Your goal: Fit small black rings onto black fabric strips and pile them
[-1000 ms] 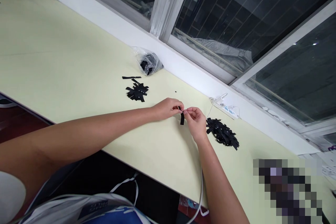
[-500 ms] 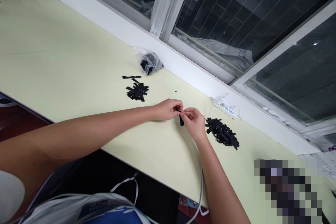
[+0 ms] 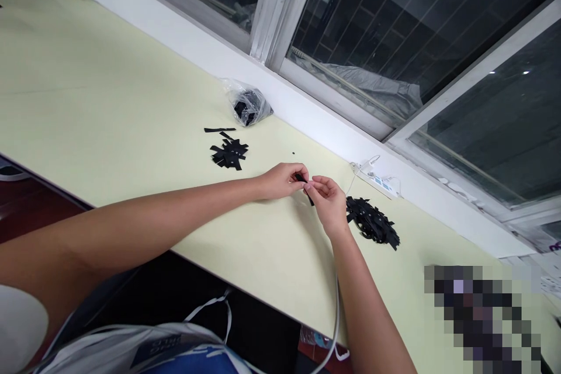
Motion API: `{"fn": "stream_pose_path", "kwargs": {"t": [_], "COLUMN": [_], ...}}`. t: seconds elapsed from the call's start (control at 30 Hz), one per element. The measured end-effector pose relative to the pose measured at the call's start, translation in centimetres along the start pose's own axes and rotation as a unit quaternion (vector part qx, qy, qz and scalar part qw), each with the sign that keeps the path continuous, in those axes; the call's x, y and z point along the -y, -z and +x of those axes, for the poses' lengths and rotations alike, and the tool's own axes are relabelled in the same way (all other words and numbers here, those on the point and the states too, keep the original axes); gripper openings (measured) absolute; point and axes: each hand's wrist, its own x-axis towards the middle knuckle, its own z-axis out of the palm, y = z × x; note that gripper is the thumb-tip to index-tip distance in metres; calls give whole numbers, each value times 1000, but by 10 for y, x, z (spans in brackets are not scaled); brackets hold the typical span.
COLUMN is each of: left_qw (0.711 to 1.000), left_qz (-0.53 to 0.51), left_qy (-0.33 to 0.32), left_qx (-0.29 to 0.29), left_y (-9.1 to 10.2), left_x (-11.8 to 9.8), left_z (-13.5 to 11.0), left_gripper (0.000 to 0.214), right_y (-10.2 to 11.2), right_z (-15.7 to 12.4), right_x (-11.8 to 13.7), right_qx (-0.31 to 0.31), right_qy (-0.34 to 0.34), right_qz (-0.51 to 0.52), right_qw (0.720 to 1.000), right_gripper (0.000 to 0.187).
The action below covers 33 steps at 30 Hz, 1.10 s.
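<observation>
Above the middle of the table, my left hand (image 3: 284, 180) and my right hand (image 3: 328, 201) meet with fingertips nearly touching. Both are closed in a pinch on one short black fabric strip (image 3: 301, 178). One part of the strip shows at my left fingers, and its lower end hangs below my right thumb, mostly covered. To the right of my right hand lies a large pile of black strips (image 3: 372, 223) with small shiny specks. A smaller pile of similar strips (image 3: 230, 153) lies beyond my left forearm.
A clear plastic bag (image 3: 249, 106) with black pieces stands by the white ledge. One strip (image 3: 219, 129) lies apart near it. At the ledge is a white power strip (image 3: 377, 181) with cords. A pale cable (image 3: 336, 315) crosses the table's front edge. A blurred-out patch (image 3: 477, 310) covers the right.
Both hands have shifted slightly to the right with the black strip. Its hanging end, plainly visible before, is now mostly behind my right hand.
</observation>
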Motion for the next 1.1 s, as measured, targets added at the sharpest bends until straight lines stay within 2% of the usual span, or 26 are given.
{"fn": "stream_pose_path", "kwargs": {"t": [0.17, 0.27, 0.4, 0.53, 0.6, 0.67, 0.77, 0.83, 0.93, 1.1], "left_qw": [999, 999, 995, 995, 994, 994, 993, 993, 992, 992], "left_qz": [-28, -44, -75, -26, -1, 17, 45, 58, 58, 62], "left_qy": [8, 28, 57, 57, 64, 65, 60, 57, 53, 53], "left_qx": [-16, -9, -31, -84, -89, -89, -87, -89, -96, -94], "left_y": [-4, -5, -3, 3, 7, 9, 10, 9, 9, 10], "left_x": [5, 7, 11, 16, 17, 16, 15, 15, 17, 19], "left_z": [1, 1, 3, 5, 5, 5, 4, 4, 4, 4], "left_gripper": [10, 9, 12, 10, 10, 10, 11, 10, 9, 8], "right_y": [2, 3, 16, 57, 86, 114, 143, 152, 154, 151], "right_z": [1, 0, 5, 18, 23, 26, 26, 24, 23, 22], "right_x": [-4, -5, -6, -9, -11, -12, -14, -16, -19, -25], "right_qx": [61, 71, 34, -68, -138, -179, -190, -175, -164, -208], "right_qy": [-46, -56, -66, -81, -101, -118, -174, -212, -249, -261], "right_qz": [34, 18, -62, -178, -250, -346, -446, -489, -536, -572], "right_qw": [997, 996, 995, 978, 953, 913, 857, 828, 790, 749], "right_gripper": [42, 43, 40, 38, 38, 35, 27, 22, 19, 33]}}
